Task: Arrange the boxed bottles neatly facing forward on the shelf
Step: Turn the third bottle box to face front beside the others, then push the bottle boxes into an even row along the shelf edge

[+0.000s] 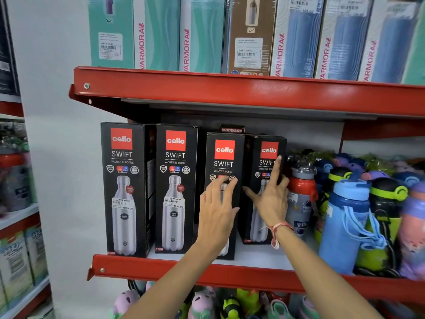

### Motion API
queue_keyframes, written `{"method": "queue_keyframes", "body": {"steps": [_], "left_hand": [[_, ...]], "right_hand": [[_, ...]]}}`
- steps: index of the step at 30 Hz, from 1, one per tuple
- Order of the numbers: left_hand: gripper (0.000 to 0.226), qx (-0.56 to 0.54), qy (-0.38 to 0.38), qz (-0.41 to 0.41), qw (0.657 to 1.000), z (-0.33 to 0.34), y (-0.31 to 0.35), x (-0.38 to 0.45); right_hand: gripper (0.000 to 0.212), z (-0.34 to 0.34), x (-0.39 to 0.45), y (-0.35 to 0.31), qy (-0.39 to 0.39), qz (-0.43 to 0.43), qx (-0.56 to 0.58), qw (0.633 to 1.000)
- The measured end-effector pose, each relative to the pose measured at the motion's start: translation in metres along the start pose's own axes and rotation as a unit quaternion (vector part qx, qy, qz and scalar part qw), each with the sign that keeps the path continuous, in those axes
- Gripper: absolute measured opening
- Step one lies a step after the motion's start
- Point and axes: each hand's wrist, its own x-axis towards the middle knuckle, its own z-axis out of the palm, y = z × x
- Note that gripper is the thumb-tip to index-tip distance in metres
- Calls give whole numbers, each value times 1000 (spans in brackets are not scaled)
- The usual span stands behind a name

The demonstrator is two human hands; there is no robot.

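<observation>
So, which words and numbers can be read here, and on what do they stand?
"cello", "SWIFT", "VACUSTEEL BOTTLE": tall black cardboard bottle boxes.
"1099.00": white price sticker.
"MODWARE": black box behind.
"VARMORA": teal and blue boxes, upper shelf.
Barcode labels, badges: too small.

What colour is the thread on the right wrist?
Red and white thread, tied around the right wrist, clearest in the head view.

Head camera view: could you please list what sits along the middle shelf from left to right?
First cello box → second cello box → third cello box, left hand on its front → fourth cello box, right hand on it → red-and-grey bottle → blue bottle.
</observation>
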Motion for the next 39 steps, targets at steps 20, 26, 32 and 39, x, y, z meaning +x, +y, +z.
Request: {"method": "queue_keyframes", "body": {"steps": [20, 26, 32, 39], "left_hand": [[61, -201, 119, -313, 921, -86, -149, -86], [58, -354, -60, -302, 883, -113, -198, -105], [74, -371, -119, -281, 877, -135, -206, -114], [59, -347, -137, -268, 888, -145, -203, -117]], "right_hand": [[43, 77, -155, -140, -178, -108, 297, 932], [63, 110, -199, -173, -244, -39, 238, 939], [61, 103, -209, -178, -241, -8, 245, 939], [60, 96, -212, -176, -235, -13, 246, 940]]}}
